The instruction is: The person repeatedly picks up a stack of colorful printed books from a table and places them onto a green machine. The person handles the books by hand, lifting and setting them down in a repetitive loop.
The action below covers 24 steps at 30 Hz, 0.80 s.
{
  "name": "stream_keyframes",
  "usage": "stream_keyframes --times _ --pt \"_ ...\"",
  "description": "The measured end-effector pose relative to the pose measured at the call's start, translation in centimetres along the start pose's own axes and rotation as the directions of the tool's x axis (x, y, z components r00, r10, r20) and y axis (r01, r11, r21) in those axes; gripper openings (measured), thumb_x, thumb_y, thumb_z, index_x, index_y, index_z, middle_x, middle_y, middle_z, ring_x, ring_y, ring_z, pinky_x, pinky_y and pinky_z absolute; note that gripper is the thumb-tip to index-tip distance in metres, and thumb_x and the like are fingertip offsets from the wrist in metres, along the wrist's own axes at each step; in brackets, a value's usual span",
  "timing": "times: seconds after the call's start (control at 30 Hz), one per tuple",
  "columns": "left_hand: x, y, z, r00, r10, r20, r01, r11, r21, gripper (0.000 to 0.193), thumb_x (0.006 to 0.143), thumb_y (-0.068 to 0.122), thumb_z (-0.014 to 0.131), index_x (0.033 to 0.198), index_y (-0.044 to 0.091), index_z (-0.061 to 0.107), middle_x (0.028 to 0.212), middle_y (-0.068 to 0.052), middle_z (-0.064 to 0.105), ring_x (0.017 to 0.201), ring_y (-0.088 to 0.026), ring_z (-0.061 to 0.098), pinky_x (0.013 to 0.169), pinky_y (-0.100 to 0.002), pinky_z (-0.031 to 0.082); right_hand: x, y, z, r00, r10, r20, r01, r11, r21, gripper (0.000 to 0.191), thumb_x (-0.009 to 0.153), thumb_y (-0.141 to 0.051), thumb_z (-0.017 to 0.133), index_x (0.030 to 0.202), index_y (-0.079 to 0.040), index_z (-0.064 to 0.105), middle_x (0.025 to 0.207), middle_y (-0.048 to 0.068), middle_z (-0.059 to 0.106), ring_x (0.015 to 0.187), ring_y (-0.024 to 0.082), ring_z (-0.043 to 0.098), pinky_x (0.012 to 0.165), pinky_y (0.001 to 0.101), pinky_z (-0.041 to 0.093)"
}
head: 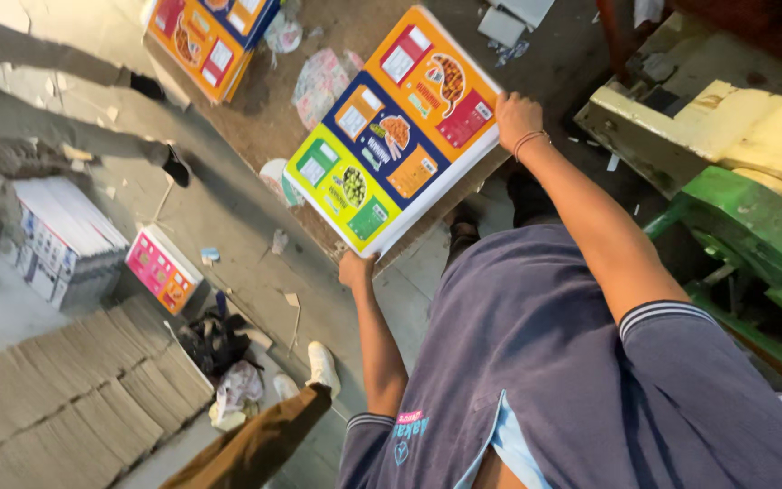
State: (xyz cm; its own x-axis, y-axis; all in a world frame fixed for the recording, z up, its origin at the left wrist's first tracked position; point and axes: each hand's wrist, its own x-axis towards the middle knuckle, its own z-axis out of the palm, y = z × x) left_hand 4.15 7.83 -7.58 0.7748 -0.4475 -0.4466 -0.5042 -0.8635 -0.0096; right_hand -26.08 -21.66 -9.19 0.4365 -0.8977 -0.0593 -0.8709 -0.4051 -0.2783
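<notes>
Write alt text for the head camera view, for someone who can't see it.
A person's left hand and right hand grip opposite edges of a stack of printed sheets with orange, blue and green panels, above a brown board. A green and cream machine stands to the right, grey cardboard stacks lower left.

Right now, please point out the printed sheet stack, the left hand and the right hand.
printed sheet stack [393, 131]: head view, on the blue middle panel.
left hand [356, 269]: head view, on the hand's back, at the stack's lower corner.
right hand [516, 119]: head view, on the hand's back, at the stack's right edge.
</notes>
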Motion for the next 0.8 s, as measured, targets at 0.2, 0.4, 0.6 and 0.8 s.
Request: stream_keyframes --times 0.2,0.4,0.6,0.8 --pt "-2.2 -0.9 -1.0 0.948 0.063 -0.312 -0.081 0.996 -0.046 0.071 0.056 0.049 0.096 0.11 0.01 0.071 0.115 -0.016 0.068 0.109 -0.039 0.063 0.081 -0.054 0.052 -6.1 4.0 0.3 0.959 0.264 -0.107 -0.212 0.912 0.35 0.078 0.072 -0.028 0.087 0.138 -0.001 0.055 0.117 0.026 0.064 0.101 0.044 0.064 0.074 0.0517 0.056" --pt "-2.5 11.3 -0.7 0.773 0.295 -0.562 -0.576 0.696 -0.429 0.037 0.088 0.03 0.084 0.112 0.006 0.07 0.105 -0.013 0.065 0.09 -0.027 0.062 0.08 -0.04 0.053 -18.1 7.2 1.1 0.889 0.28 0.362 -0.443 0.724 0.529 0.056 0.078 -0.046 0.081 0.118 -0.008 0.069 0.101 0.015 0.074 0.093 0.033 0.073 0.082 0.0449 0.058" --pt "-8.4 26.2 1.0 0.414 0.869 -0.27 -0.858 0.274 -0.435 0.034 0.085 0.014 0.08 0.114 0.006 0.064 0.118 -0.015 0.061 0.099 -0.028 0.062 0.076 -0.037 0.053 -23.1 4.7 -16.5 0.976 0.05 0.214 -0.153 0.852 0.5 0.066 0.086 -0.047 0.071 0.138 -0.01 0.055 0.139 0.012 0.059 0.125 0.035 0.056 0.101 0.0482 0.047" --pt "-14.9 34.7 1.5 0.216 0.974 -0.065 -0.827 0.147 -0.543 0.035 0.087 0.015 0.079 0.117 0.006 0.065 0.111 -0.013 0.067 0.099 -0.028 0.067 0.083 -0.037 0.056 -32.3 16.6 -33.3 0.623 0.309 -0.719 0.077 0.89 0.449 0.083 0.085 -0.052 0.072 0.147 -0.003 0.046 0.145 0.022 0.055 0.132 0.039 0.053 0.106 0.0549 0.042"
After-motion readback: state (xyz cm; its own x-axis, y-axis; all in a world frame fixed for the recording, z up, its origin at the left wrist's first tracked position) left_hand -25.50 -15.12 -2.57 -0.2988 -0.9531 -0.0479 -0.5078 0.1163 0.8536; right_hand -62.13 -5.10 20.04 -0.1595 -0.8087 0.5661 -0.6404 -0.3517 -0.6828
